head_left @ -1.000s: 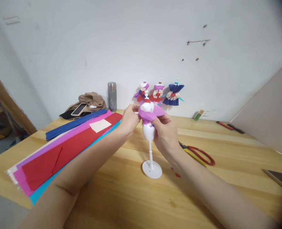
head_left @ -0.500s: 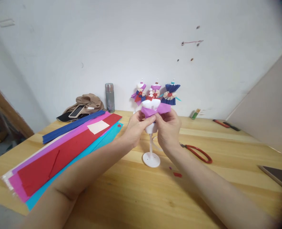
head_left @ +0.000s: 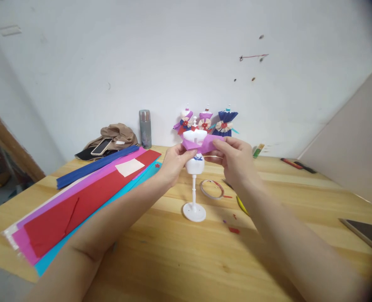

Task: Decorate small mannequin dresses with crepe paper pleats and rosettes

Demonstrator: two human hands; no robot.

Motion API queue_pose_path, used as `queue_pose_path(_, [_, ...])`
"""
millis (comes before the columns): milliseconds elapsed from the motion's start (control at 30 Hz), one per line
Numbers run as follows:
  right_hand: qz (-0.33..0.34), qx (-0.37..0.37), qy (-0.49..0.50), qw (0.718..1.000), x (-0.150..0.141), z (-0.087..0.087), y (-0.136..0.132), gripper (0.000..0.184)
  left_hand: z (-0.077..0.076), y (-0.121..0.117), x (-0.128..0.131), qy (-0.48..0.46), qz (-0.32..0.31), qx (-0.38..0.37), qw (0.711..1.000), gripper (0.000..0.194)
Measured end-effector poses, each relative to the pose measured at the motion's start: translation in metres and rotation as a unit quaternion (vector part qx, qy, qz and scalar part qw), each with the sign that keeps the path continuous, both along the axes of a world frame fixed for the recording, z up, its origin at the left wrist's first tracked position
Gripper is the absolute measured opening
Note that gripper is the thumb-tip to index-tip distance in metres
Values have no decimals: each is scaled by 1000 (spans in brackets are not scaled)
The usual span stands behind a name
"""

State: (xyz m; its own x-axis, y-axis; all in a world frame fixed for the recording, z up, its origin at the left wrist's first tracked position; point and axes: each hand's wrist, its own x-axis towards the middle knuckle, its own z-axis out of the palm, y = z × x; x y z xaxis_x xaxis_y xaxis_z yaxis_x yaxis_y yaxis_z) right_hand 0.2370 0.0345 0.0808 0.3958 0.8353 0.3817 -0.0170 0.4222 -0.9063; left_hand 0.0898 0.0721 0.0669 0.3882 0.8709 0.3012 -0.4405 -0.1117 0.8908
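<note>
A small white dress form (head_left: 195,167) stands upright on its round base, with a red piece at its neck and a blue mark at its hip. Purple paper (head_left: 206,144) wraps across its chest. My left hand (head_left: 174,164) is closed at the form's left side, its thumb pressing the paper's lower edge. My right hand (head_left: 236,157) pinches the free end of the purple paper, holding it out to the right. The fingers behind the form and paper are partly hidden.
Three dressed forms, one in a blue dress (head_left: 226,119), stand by the wall. Coloured paper sheets (head_left: 91,201), a phone (head_left: 102,147), a cap and a flask (head_left: 145,130) lie or stand left. A tape roll (head_left: 211,189) and red scraps (head_left: 234,230) lie right.
My right hand has moved right, drawing the purple paper's end away from the form. The form has shifted slightly left, and the tape roll now shows. The left hand has moved slightly left.
</note>
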Motion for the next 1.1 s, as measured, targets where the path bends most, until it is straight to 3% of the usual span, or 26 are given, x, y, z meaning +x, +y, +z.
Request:
queue_pose_path(233, [-31,6,-58,998,5,10,-6,21,3,4,-1,5,20,-26,999,15])
queue_pose_path(500, [-33,53,-103,993,-1,7,-7,11,0,1,3,-5,37,-25,999,17])
queue_pose_path(933, [-34,91,-178,979,-15,-1,-12,23,1,0,1,-8,25,15,1000,28])
queue_pose_path(1100, [-69,109,-206,970,-17,-5,-9,23,0,1,1,9,55,26,998,20])
